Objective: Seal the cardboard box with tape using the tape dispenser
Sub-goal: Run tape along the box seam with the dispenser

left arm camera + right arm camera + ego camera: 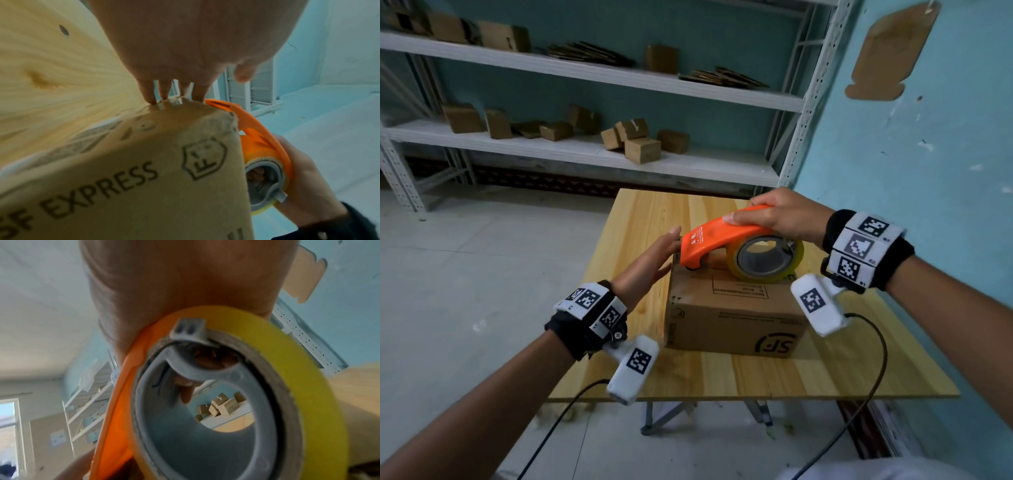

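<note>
Right hand (779, 214) is gripping the orange tape dispenser (717, 241), fingers curled over it, atop the cardboard box (734, 317). Left hand (650, 262), fingers straight, is bracing the box's far-left edge. Step: taping the top seam, probably; next, 1 steady pull along it.

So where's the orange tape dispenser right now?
In the head view, the tape dispenser sits on top of the cardboard box, gripped by the right hand, its nose beside the left hand.

You can read "SF EXPRESS" and a shield badge with "F" on the left side of the cardboard box (123, 186); its near face carries an inverted "SF" logo. White print on your orange tape dispenser (709, 240) is too small to read
</note>
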`<action>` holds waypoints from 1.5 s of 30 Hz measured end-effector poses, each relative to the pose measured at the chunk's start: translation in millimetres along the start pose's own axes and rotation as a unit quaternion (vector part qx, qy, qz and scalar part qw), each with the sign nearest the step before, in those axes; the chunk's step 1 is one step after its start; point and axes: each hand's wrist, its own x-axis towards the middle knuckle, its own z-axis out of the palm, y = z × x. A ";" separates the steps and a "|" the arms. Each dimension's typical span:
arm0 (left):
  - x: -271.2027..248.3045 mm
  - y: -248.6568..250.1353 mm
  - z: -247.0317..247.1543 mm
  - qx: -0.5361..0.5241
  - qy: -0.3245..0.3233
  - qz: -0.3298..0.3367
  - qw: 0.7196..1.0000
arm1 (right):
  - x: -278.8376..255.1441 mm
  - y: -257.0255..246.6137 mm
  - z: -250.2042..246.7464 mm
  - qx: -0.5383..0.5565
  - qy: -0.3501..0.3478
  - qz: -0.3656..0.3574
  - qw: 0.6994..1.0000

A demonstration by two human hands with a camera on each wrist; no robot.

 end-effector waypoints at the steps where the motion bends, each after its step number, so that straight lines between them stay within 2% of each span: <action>1: -0.2 -0.4 -0.1 0.023 -0.009 0.002 1.000 | 0.5 -2.3 -0.9 -0.013 -0.008 0.001 1.000; 6: -7.6 -1.9 -0.4 0.190 -0.043 0.051 0.980 | 2.0 -17.2 -6.6 -0.102 -0.050 0.015 0.993; 13: -7.5 1.9 2.2 0.206 -0.010 0.073 0.976 | 9.2 -41.7 -10.0 -0.222 -0.073 0.008 0.972; 22: 3.8 5.0 1.0 0.248 0.043 0.052 0.966 | 32.3 -53.8 -2.7 -0.316 -0.123 0.082 0.937; 30: 9.0 9.5 10.6 0.227 0.077 0.039 0.970 | 44.3 -51.6 3.2 -0.313 -0.144 0.096 0.934; 36: 11.6 6.4 10.7 0.207 0.033 0.027 0.977 | 46.9 -43.9 -0.5 -0.287 -0.159 0.083 0.941; 43: 16.2 0.5 10.0 0.169 -0.018 -0.016 0.985 | 41.7 -28.3 -10.2 -0.223 -0.163 0.075 0.958; 45: 15.6 2.5 10.4 0.158 -0.034 -0.007 0.987 | 41.0 -26.3 -10.6 -0.216 -0.163 0.072 0.960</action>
